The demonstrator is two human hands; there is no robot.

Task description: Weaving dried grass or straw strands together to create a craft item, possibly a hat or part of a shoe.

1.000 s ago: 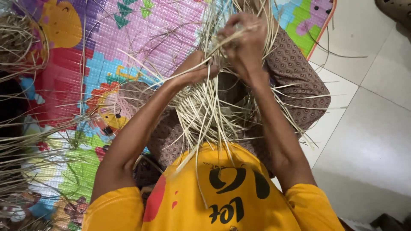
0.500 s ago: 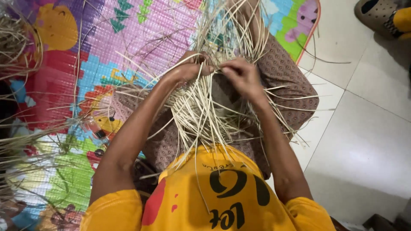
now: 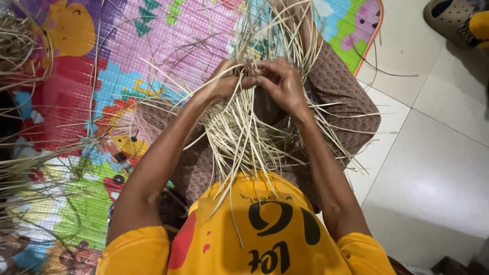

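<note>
I sit cross-legged in a yellow shirt and brown patterned trousers. A half-woven piece of pale straw strips (image 3: pixel 239 137) rests in my lap, with loose strips fanning out in all directions. My left hand (image 3: pixel 224 79) and my right hand (image 3: pixel 277 84) meet at the top of the weave, both pinching strips between fingers and thumb. Long strips stick up past my hands and hide part of the fingers.
A colourful play mat (image 3: pixel 117 76) lies under me and to the left. More loose straw (image 3: pixel 20 46) is piled at the left edge. Pale floor tiles (image 3: pixel 433 168) lie to the right. A grey sandal (image 3: pixel 451 20) sits at the top right.
Both hands have come down and together onto the top of the weave. The right hand, raised higher a second ago, now sits level with the left.
</note>
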